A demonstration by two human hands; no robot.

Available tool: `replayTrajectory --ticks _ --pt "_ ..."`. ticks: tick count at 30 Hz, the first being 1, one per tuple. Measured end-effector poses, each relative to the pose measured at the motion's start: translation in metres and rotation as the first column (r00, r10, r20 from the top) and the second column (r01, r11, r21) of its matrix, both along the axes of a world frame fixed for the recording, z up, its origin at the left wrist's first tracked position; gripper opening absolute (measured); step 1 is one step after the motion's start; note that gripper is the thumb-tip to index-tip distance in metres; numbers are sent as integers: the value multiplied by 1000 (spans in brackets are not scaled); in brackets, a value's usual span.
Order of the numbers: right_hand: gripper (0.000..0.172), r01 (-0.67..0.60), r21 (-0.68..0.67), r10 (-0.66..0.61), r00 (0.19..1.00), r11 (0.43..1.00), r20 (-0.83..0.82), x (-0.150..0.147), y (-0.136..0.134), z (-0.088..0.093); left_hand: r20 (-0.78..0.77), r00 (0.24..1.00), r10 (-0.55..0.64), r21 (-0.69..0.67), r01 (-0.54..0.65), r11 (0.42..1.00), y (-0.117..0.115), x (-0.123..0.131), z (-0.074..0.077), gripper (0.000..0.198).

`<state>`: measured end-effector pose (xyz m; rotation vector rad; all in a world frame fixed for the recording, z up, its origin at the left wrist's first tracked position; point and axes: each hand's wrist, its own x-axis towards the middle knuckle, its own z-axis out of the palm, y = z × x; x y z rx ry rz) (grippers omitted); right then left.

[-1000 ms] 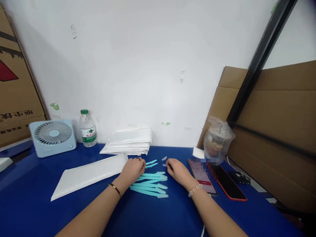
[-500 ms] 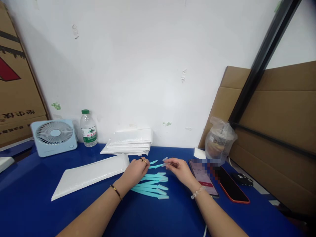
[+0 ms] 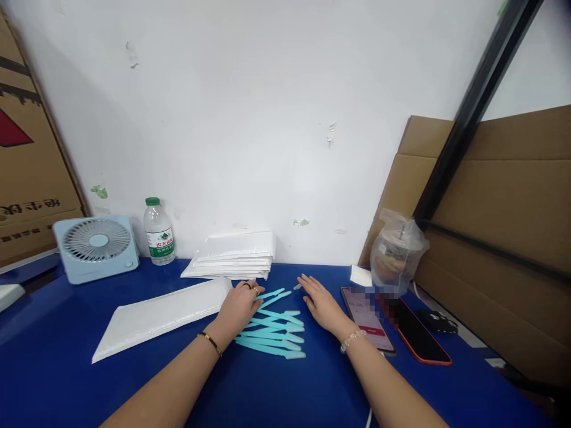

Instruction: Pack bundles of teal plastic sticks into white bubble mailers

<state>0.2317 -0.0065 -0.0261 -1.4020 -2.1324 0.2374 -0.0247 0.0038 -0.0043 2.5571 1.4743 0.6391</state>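
Observation:
Several thin turquoise sticks with pale, blade-like ends (image 3: 272,336) lie fanned out on the blue table (image 3: 267,392). My left hand (image 3: 241,306) rests over the far left ends of the sticks, its fingers closed on one of the upper ones. Beside the right ends, my right hand (image 3: 320,302) is spread with its fingers apart and holds nothing. A small translucent piece (image 3: 297,287) lies by its fingertips. A white padded envelope (image 3: 165,315) lies left of my left hand.
Behind are stacked white envelopes (image 3: 236,252), a water bottle (image 3: 159,235) and a blue fan (image 3: 98,246). At right are two phones (image 3: 368,324) (image 3: 422,333), a bagged cup (image 3: 397,255), a white paper (image 3: 361,276) and cardboard.
My right hand has opened and let go of a stick's pale end. My left hand has shifted slightly left, and the upper sticks now lie at a steeper angle.

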Motion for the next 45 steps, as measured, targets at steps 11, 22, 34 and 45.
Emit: replayTrajectory --ticks 11,22,34,45 --pt "16 72 58 -83 971 996 224 -6 -9 9 -118 983 -137 -80 128 989 0 -1 4 19" --pt "25 -33 -149 -21 938 988 -347 -7 -10 10 -31 997 -71 -70 68 995 -7 3 11 21" --pt "40 -203 -308 -90 684 930 -724 -6 -10 11 154 981 -114 -142 136 981 -5 2 9 20" --pt "24 -163 -180 85 923 970 -376 -21 -20 19 137 968 -210 -166 231 959 -13 6 8 26"
